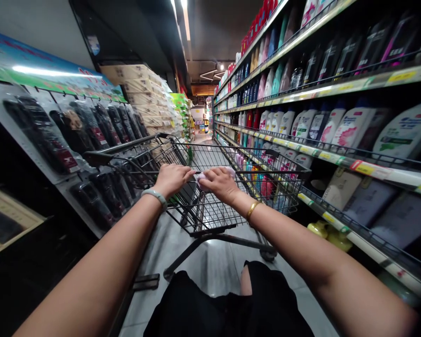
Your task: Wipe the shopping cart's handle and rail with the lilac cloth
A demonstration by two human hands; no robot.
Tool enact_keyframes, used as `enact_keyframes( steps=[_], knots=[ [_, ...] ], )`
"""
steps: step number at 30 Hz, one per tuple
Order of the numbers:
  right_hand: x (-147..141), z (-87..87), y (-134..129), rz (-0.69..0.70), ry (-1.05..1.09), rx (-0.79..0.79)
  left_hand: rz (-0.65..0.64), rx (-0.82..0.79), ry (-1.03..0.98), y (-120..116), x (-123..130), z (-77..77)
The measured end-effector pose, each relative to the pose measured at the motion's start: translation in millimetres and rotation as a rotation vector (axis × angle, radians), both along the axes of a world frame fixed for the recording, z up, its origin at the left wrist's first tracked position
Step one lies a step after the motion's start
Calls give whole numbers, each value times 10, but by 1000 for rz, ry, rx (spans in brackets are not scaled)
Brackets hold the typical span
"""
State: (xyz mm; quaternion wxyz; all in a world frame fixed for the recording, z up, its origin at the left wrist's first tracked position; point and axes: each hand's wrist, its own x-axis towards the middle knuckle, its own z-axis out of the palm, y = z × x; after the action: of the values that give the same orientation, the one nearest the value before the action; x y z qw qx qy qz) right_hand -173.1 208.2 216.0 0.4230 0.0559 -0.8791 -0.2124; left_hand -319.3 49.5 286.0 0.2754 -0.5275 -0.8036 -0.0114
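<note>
A black wire shopping cart [214, 231] stands in front of me, turned sideways in the aisle. My left hand [173, 179] is closed over its near rim, left of the middle, with a pale bangle on that wrist. Just to the right, my right hand [219, 183] presses a crumpled pale pinkish cloth [229, 172] against the same rim, fingers bent round it. Part of the cloth is hidden under the palm. A gold bangle circles the right wrist. Grey floor shows through the wire basket.
Shelves [382, 168] of shampoo bottles [354, 122] run along the right, close to the cart. On the left, a display rack [59, 154] holds packaged dark items. Beyond it are stacked wrapped packs [136, 91]. The tiled floor [215, 264] continues down the aisle.
</note>
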Motion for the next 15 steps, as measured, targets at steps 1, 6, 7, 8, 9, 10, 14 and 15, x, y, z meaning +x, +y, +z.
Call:
enact_keyframes(
  steps=[1,6,7,8,9,10,14,15],
  knots=[
    [-11,-63,30,18,-27,31,6,2,0,9,-11,2],
    [-56,-322,114,37,-107,66,107,-1,-66,72,-39,7],
    [-85,-293,110,26,-89,31,131,9,-83,95,-37,-2],
    [-125,-241,102,15,-57,-14,140,30,-95,126,-30,-18],
    [-175,-182,94,1,-20,-63,129,63,-108,165,-20,-42],
    [-228,-133,88,-10,14,-107,94,102,-128,213,-6,-74],
    [-382,-300,117,-21,41,-153,-31,222,-237,453,53,-229],
    [-392,-451,136,-19,29,-150,-16,235,-237,510,56,-264]
  ],
)
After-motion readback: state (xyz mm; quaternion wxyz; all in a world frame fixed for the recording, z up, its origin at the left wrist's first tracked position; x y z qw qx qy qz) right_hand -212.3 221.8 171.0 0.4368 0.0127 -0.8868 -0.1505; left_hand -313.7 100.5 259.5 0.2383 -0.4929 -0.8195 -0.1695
